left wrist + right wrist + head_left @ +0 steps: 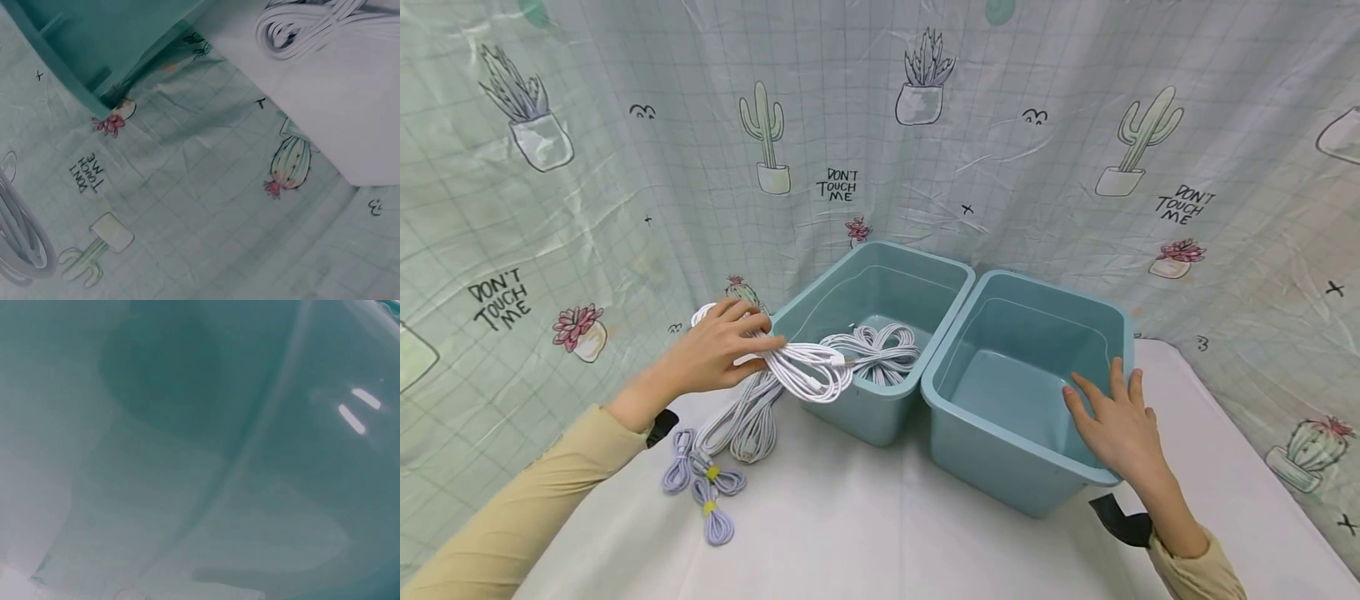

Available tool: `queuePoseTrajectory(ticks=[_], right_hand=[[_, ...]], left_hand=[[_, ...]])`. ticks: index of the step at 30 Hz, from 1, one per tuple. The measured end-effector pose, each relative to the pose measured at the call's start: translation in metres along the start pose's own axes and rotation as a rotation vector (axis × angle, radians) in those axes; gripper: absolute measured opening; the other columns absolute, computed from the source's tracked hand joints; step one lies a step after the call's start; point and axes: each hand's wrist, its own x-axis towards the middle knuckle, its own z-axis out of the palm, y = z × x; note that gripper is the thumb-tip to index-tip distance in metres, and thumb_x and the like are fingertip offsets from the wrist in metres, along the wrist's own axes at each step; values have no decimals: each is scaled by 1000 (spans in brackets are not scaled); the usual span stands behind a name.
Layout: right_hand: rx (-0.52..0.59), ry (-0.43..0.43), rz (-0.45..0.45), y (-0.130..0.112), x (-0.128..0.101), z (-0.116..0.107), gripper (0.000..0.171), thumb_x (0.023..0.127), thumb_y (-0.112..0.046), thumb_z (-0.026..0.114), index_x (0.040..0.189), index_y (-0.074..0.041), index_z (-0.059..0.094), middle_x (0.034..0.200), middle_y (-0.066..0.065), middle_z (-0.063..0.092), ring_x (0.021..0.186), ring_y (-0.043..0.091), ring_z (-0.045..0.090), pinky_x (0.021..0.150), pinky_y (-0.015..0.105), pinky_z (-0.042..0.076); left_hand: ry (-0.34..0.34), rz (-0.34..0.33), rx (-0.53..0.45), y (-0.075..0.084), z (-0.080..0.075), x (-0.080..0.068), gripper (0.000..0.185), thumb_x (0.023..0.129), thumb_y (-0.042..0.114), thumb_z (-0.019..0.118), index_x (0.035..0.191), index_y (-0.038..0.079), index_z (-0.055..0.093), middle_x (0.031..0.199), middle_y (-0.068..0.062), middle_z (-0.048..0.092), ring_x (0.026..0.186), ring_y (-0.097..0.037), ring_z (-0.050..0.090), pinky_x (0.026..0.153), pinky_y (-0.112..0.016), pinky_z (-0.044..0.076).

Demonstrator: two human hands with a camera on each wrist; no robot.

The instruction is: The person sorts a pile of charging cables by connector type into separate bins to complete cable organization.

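My left hand [722, 346] grips a coiled white cable [820, 367] beside the near left edge of the left teal bin [887, 392]. Its loops hang out past the fingers toward the bin, and part of the coil [22, 237] shows at the left edge of the left wrist view. Inside that bin lie bundled white cables [883, 354]. Over the near right corner of the right teal bin [1000, 429], my right hand [1120, 425] has its fingers spread and holds nothing. Only the bin's teal wall [300, 469] fills the right wrist view.
Below my left hand, larger white cable bundles [752, 433] lie on the white table [850, 525]. Several small lilac cable bundles [718, 525], some with yellow ties, lie nearer me. A cactus-print curtain [700, 208] hangs behind the bins.
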Motion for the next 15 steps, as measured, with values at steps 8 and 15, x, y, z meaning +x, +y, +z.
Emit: queuePoseTrajectory(ticks=[8,15], right_hand=[[-4,9,-1,0,1,0,61,94,-46,25,132,0,38,141,36,-3,127,56,-9,83,76,14],[-1,3,2,0,2,0,61,94,-46,25,133,-1,38,142,35,-4,127,55,-10,83,76,14]], left_hand=[[-23,-32,36,-19,-5,28,40,92,46,37,99,18,64,86,-7,56,87,-29,47,77,-47,37],[-46,-64,74,-29,-3,51,27,74,29,66,99,19,63,85,-5,56,84,-27,47,75,-48,38]])
